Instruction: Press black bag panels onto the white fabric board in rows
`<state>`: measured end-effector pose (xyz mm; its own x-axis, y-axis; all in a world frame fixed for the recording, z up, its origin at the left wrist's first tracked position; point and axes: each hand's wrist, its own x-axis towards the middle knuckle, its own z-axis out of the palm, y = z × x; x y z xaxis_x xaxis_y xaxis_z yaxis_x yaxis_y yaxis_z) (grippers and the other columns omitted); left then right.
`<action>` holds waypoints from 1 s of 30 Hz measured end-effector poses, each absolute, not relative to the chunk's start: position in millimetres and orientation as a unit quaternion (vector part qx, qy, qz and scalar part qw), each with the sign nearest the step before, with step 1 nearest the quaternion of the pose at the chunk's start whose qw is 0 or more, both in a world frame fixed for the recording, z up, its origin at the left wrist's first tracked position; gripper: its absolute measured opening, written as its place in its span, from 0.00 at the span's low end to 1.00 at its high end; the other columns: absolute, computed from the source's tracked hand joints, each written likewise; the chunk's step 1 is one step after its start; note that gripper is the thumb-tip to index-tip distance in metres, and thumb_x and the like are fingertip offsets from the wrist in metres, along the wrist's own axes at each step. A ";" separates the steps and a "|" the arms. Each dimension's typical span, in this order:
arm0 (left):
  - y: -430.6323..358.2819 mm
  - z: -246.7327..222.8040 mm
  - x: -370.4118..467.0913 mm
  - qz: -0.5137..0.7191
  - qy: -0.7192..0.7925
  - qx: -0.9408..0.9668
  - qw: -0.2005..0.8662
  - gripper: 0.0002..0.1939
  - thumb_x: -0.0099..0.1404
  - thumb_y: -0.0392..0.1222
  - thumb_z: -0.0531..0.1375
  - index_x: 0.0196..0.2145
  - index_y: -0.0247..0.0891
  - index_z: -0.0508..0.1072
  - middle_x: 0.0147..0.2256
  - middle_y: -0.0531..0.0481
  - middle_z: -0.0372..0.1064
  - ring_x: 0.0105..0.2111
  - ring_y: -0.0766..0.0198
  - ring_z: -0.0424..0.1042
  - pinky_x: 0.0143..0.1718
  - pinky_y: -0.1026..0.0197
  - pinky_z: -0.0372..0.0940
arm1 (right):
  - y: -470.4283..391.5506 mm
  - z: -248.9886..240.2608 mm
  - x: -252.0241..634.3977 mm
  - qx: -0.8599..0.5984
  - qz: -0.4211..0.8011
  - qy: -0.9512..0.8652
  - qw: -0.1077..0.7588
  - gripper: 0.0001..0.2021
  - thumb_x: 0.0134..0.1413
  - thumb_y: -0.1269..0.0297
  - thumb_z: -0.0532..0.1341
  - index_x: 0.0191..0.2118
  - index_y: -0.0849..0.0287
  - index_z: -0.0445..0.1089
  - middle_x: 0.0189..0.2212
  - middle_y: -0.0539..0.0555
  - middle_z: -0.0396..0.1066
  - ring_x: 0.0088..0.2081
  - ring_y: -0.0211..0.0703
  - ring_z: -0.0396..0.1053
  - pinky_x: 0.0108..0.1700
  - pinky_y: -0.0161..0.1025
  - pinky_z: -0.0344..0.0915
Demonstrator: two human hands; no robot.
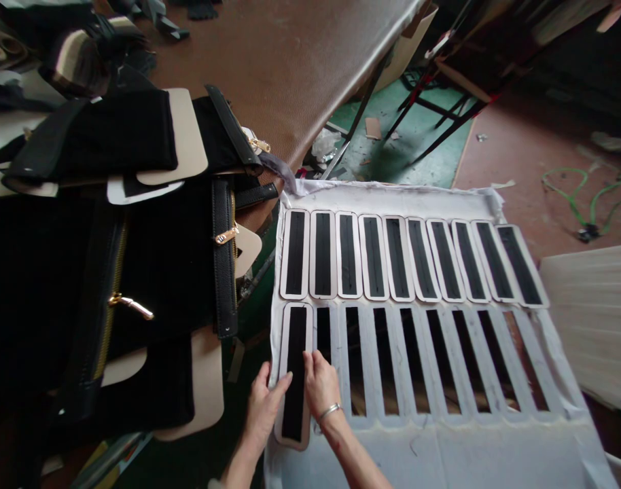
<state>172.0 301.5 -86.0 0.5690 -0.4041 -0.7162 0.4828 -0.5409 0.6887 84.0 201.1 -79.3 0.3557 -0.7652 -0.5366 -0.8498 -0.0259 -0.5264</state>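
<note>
Two bare hands reach in from the bottom edge and press flat on a long, rounded pale strip with a black fuzzy centre. That strip lies in the leftmost slot of the near row of a white slotted template board, close to the board's left edge. Left hand lies on the strip's left border, fingers loosely spread and thumb stretched across the black centre; it grips nothing, only presses down. Right hand, with a silver bracelet at the wrist, rests with its fingers flat, the thumb side touching the strip's right border, likewise closed on nothing.

Beyond the hands, the far row of the board holds ten matching pale strips with black centres, laid side by side and upright. Other slots in the near row show as dark, narrow openings.

To the left, a heap of black fabric bag panels with beige backing carries gold zips and pulls. Farther back stretches a brown leather-covered bench. Green and reddish floor shows at the upper right, with a green cable on it.
</note>
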 end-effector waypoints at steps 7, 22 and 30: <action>304.6 -89.5 173.2 -0.449 -0.020 0.759 0.470 0.32 0.49 0.61 0.66 0.43 0.32 0.73 0.44 0.37 0.75 0.47 0.45 0.73 0.48 0.54 0.67 | 204.0 -73.4 93.1 -0.739 0.133 0.552 0.362 0.21 0.70 0.55 0.41 0.32 0.55 0.66 0.28 0.56 0.76 0.32 0.48 0.75 0.30 0.37 0.58; 303.3 -97.0 170.4 -0.419 -0.077 0.797 0.428 0.22 0.53 0.61 0.62 0.35 0.38 0.70 0.33 0.45 0.75 0.35 0.51 0.74 0.39 0.55 0.66 | 177.6 -57.2 101.9 -0.821 0.215 0.476 0.230 0.25 0.68 0.53 0.47 0.32 0.58 0.77 0.30 0.64 0.78 0.34 0.58 0.77 0.32 0.45 0.68; 303.4 -99.4 168.6 -0.416 -0.068 0.790 0.445 0.24 0.54 0.60 0.62 0.37 0.36 0.71 0.37 0.41 0.76 0.39 0.50 0.75 0.42 0.55 0.67 | 191.1 -67.7 84.9 -0.835 0.192 0.462 0.228 0.21 0.68 0.54 0.46 0.36 0.54 0.74 0.29 0.61 0.78 0.33 0.58 0.77 0.30 0.43 0.63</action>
